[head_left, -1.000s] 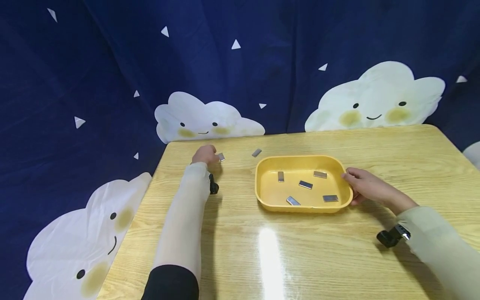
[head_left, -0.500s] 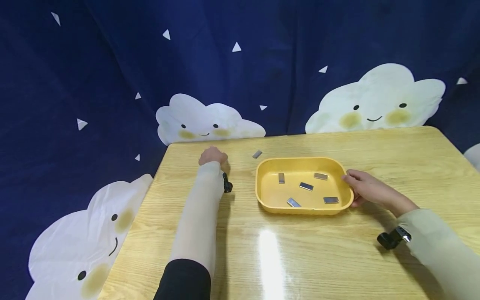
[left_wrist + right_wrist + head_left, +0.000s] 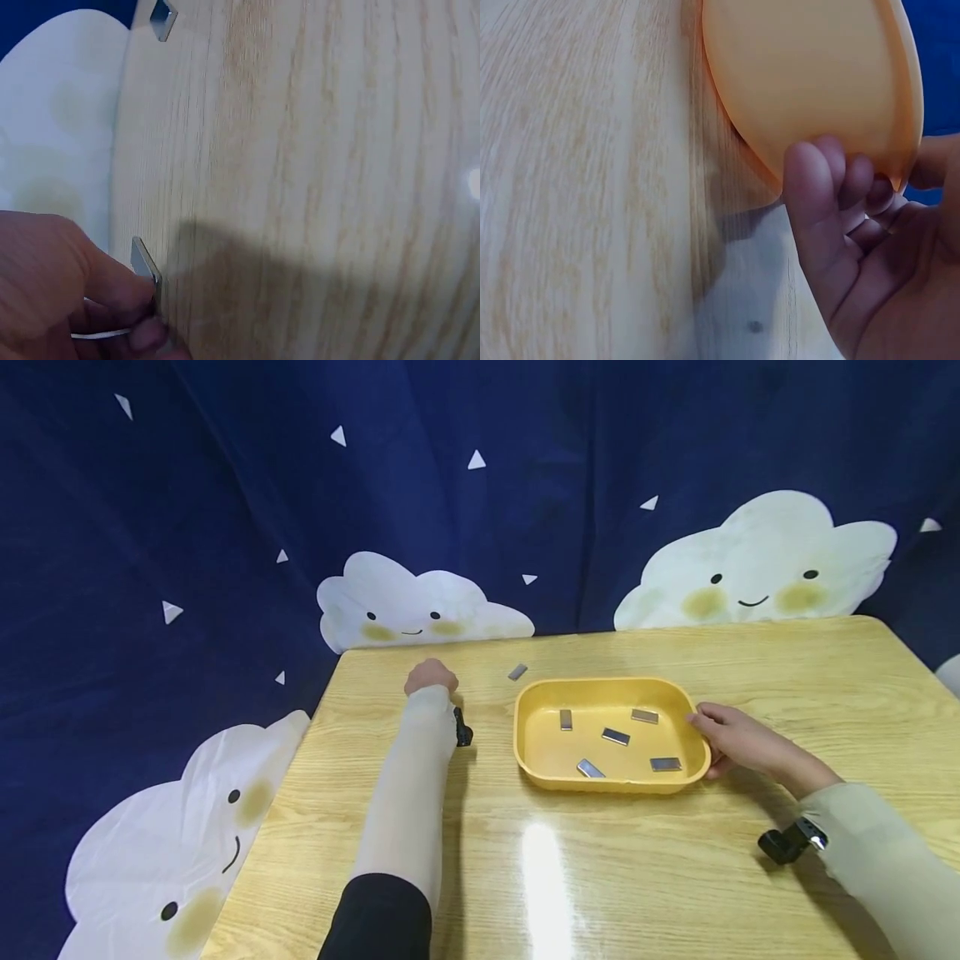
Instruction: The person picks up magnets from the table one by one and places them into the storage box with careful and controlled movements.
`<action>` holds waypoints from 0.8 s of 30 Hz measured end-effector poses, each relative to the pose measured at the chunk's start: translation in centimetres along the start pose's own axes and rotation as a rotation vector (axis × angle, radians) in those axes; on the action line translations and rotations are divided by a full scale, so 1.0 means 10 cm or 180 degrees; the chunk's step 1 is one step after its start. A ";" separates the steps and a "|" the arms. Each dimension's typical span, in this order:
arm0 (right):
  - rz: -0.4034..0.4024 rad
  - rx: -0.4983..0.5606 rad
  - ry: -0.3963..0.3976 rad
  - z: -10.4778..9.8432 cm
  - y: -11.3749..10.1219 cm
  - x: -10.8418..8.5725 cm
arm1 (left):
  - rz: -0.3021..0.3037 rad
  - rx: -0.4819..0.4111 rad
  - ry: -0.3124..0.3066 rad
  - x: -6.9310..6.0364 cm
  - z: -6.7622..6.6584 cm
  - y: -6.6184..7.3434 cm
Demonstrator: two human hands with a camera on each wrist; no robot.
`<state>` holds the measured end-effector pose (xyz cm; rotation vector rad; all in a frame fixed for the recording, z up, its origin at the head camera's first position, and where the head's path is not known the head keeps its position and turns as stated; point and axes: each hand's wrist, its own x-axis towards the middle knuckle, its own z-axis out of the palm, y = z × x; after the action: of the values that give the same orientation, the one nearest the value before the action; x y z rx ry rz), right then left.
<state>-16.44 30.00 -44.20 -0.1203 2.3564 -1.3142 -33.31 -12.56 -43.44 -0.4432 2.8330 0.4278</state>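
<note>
At the table's back left, my left hand [image 3: 431, 677] hides what it holds in the head view. In the left wrist view its thumb and fingers pinch the end of a small flat silver metal block [image 3: 144, 259]; a thin pale edge [image 3: 101, 334] shows among the curled fingers, its kind unclear. My right hand [image 3: 738, 739] grips the right end of a yellow plastic tray [image 3: 611, 785], thumb at the rim, the other fingers against the outer wall [image 3: 817, 112]. Several similar metal blocks [image 3: 616, 737] lie apart on the tray's floor.
Another metal block [image 3: 517, 672] lies on the wooden table [image 3: 487, 827] between my left hand and the tray, near the back edge. A dark blue curtain [image 3: 420, 468] with printed clouds hangs behind and to the left of the table.
My left hand has moved right, over the metal block that showed beside it, and now pinches it. The right hand keeps its grip on the tray. The head view has shifted slightly.
</note>
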 end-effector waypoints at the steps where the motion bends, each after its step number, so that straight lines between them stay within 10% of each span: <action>1: 0.0001 0.0004 -0.0004 0.00 0.00 0.00 | -0.0017 -0.0036 -0.0017 0.00 0.01 0.01; 24: 0.0019 0.0076 -0.0007 0.00 0.02 0.01 | 0.0042 0.0085 0.0195 0.14 0.10 0.02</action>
<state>-16.46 30.07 -44.41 -0.1075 2.3367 -1.3383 -34.49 -12.43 -44.76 -0.4397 2.8987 0.3850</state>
